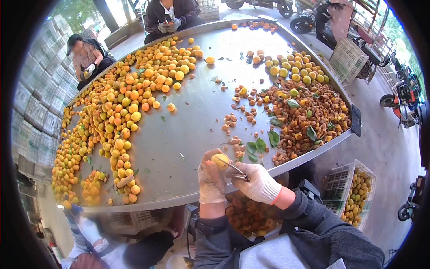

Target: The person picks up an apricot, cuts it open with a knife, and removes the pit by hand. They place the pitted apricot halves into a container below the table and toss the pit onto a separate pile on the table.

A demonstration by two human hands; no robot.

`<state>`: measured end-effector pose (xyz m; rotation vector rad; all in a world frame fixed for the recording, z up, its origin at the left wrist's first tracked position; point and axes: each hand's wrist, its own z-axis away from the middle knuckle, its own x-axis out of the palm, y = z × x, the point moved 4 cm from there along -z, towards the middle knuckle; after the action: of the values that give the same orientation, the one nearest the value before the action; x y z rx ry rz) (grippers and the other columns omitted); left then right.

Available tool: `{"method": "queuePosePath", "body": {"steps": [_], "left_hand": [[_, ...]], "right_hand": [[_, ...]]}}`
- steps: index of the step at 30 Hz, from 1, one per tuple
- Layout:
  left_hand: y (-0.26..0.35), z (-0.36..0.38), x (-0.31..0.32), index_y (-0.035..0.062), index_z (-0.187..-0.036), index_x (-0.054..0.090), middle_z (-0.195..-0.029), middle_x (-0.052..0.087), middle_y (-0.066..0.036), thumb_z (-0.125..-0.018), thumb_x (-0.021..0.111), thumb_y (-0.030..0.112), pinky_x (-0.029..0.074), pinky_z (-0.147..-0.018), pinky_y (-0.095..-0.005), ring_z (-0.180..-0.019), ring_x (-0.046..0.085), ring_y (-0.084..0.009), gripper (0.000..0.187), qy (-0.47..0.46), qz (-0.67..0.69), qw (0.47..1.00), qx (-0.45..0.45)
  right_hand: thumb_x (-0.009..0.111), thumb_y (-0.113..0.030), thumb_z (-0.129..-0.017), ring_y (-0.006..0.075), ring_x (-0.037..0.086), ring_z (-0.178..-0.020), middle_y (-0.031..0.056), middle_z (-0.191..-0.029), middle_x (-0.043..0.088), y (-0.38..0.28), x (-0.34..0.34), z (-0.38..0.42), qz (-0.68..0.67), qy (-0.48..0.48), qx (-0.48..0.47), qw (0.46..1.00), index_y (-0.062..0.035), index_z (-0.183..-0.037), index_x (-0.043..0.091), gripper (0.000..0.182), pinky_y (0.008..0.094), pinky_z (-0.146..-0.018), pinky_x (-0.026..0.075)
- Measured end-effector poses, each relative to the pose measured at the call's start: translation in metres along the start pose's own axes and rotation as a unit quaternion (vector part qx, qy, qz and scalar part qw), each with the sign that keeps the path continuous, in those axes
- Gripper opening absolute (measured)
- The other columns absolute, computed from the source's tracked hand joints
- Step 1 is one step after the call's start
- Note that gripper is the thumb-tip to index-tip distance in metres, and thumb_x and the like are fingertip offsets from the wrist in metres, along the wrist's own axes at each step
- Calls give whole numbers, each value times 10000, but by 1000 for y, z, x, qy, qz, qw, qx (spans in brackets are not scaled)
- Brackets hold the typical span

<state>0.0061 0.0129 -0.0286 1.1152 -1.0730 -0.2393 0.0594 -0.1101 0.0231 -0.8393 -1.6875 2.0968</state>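
While your left hand [211, 179], gloved, is closed around a yellow fruit [220, 160] and holds it up at the near rim of the counter [188, 130], your right hand [259, 183], also gloved, is clenched on a small metal blade [236, 170] whose tip meets the fruit's lower right side. The fruit sits at the top of your left fingers, just left of the right hand.

Progress, as judged from the layout: a large share appears done. Beyond and to the right of your hands lies a wide heap of brown pits and scraps [309, 121] with green leaves among it, and directly below your hands a container of halved fruit [251, 215] shows between your arms. Much remains: a long bank of whole fruit [121, 112] stretches away to the left of your left hand, and a smaller yellow pile [293, 69] lies far beyond the right hand.

Limits of view: the blade's edge is largely masked by your fingers, so the depth of cut cannot be told. The container is half hidden by your sleeves. The crate of fruit [356, 193] to your right is cut off.
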Motion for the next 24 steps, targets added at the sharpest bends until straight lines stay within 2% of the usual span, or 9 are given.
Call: {"method": "queuePosePath", "body": {"steps": [3,5,7,8,11,15,17,19,24], "left_hand": [[3,1,2,81,-1080,566,-804,597,-65,-755,610,674,490,-593,-285,-711,595,-180,677,6,-15,1000,5],[2,3,-1,73,-1072,565,-797,593,-60,-752,604,684,488,-588,-283,-698,594,-178,691,14,-16,1000,2],[-3,3,-8,-5,-1150,557,-884,594,-52,-750,625,695,489,-778,-289,-826,593,-155,809,5,-32,999,-14],[-1,3,-5,-5,-1150,557,-884,594,-52,-750,625,695,489,-778,-289,-826,593,-155,809,4,-31,999,-13],[3,3,9,15,-1238,539,-958,612,-79,-835,571,632,494,-722,-286,-849,596,-177,737,25,63,996,-55],[14,8,33,-12,-1320,487,-1095,612,-116,-891,649,374,497,-859,-322,-992,595,-199,599,-39,47,998,-33],[17,10,32,-19,-1322,482,-1113,614,-125,-890,674,286,499,-885,-330,-1020,598,-208,562,-41,0,999,-25],[14,9,26,-31,-1296,499,-1076,624,-124,-864,707,203,509,-892,-324,-1019,616,-223,534,-36,83,995,-42],[7,5,12,-17,-1247,537,-1019,638,-123,-860,712,245,549,-794,-322,-916,649,-237,499,-59,130,989,-27]], "right_hand": [[599,-78,-822,340,663,-840,196,-918,666,-4,2,0,40,5,-15,999,-78,-1086,662,271,372,-733,511],[563,-43,-831,188,649,-803,160,-843,657,-9,1,0,114,12,-22,993,-15,-1060,643,244,319,-727,502],[569,-47,-827,193,644,-784,167,-821,646,-2,4,-2,103,22,-35,994,-16,-1058,641,244,326,-714,500],[575,-50,-823,198,638,-765,173,-800,635,-1,4,-2,93,34,-49,994,-17,-1056,639,245,333,-702,497],[571,-42,-834,150,605,-746,108,-802,648,-1,2,-4,52,40,-25,998,-23,-1054,648,234,305,-685,484],[565,-12,-852,51,528,-775,-15,-849,630,9,-10,-9,-92,29,66,993,-36,-1045,662,217,233,-684,447],[565,-8,-851,55,530,-770,-7,-849,632,11,-9,-9,-88,31,63,994,-37,-1036,664,212,236,-683,449],[564,-3,-850,59,532,-765,0,-849,634,12,-9,-7,-85,35,57,994,-37,-1027,666,207,239,-683,451],[563,-14,-848,74,549,-777,14,-844,645,5,-9,0,-38,33,15,999,-28,-992,664,176,252,-697,463]]}}
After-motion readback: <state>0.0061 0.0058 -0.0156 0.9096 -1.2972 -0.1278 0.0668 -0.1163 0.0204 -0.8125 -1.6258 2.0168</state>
